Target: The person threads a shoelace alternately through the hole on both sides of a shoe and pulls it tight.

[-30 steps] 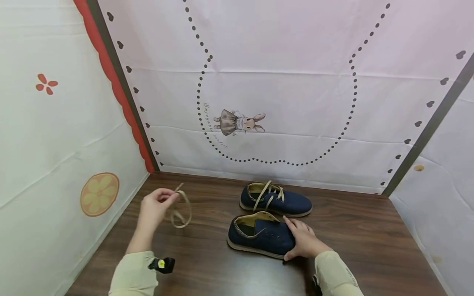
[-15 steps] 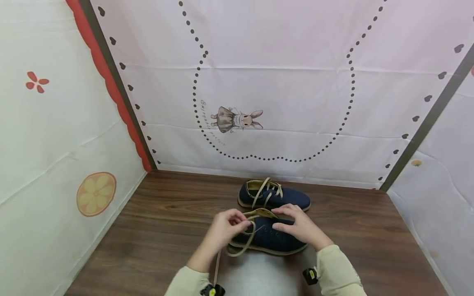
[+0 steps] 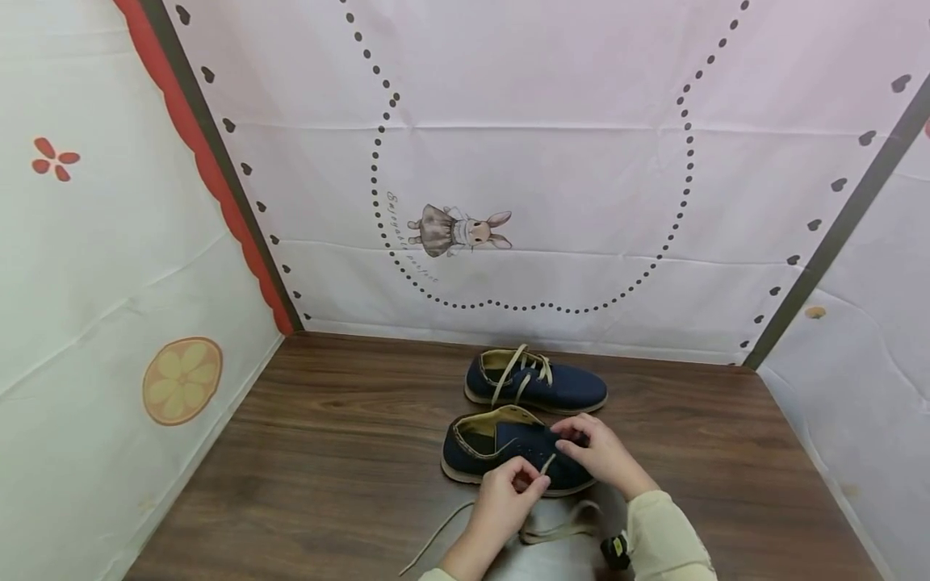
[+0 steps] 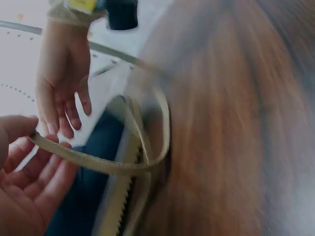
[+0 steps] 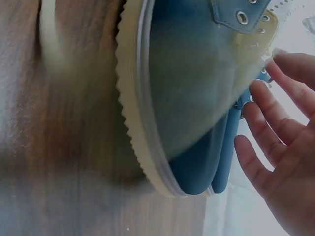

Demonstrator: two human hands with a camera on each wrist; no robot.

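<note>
A navy blue shoe [image 3: 461,461] with a tan lining and pale sole stands upright on the table, toe to the right. My left hand [image 3: 507,499] pinches a beige shoelace [image 4: 108,167] near one end, in front of the shoe's eyelets. The lace loops down in the left wrist view, and its rest trails over the table. Beside the upper, over the front part of the shoe, is my right hand [image 3: 601,453]. Its fingers [image 5: 270,115] are loosely spread and hold nothing in the right wrist view. Metal eyelets [image 5: 242,17] show without lace there.
A matching navy shoe [image 3: 570,388], with beige lace through its eyelets, stands just behind. The dark wooden table [image 3: 349,420] meets a printed white cloth wall [image 3: 581,202] at the back. More cloth hangs at both sides.
My left hand has brought the lace from the left to the near shoe's side. My right hand has left the toe and moved up beside the eyelets.
</note>
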